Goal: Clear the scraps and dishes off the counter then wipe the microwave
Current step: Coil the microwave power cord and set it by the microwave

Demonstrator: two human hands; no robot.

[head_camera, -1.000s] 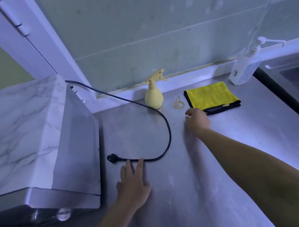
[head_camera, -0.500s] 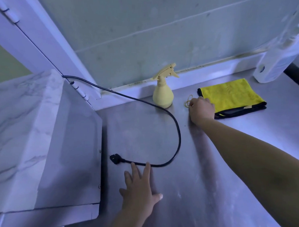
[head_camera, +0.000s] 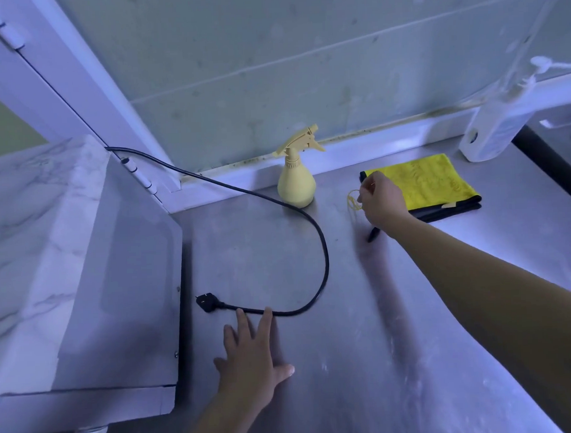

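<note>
The marble-patterned microwave (head_camera: 83,264) stands at the left on the steel counter (head_camera: 364,327). My right hand (head_camera: 380,204) pinches a thin yellow rubber band (head_camera: 353,200) and holds it just above the counter, between a yellow spray bottle (head_camera: 296,180) and a folded yellow cloth (head_camera: 430,183). A dark thin object (head_camera: 373,235) pokes out under that hand's wrist. Flat on the counter near the front lies my left hand (head_camera: 251,355), fingers straight, fingertips touching the microwave's black power cord (head_camera: 322,257).
The cord runs from behind the microwave in a loop to its unplugged plug (head_camera: 207,303). A white pump bottle (head_camera: 496,128) stands at the back right beside a dark sink edge (head_camera: 550,168). A tiled wall closes the back.
My right hand has reached the rubber band, pinched it and lifted it off the counter. My left hand has stayed flat by the cord. The view has shifted slightly.
</note>
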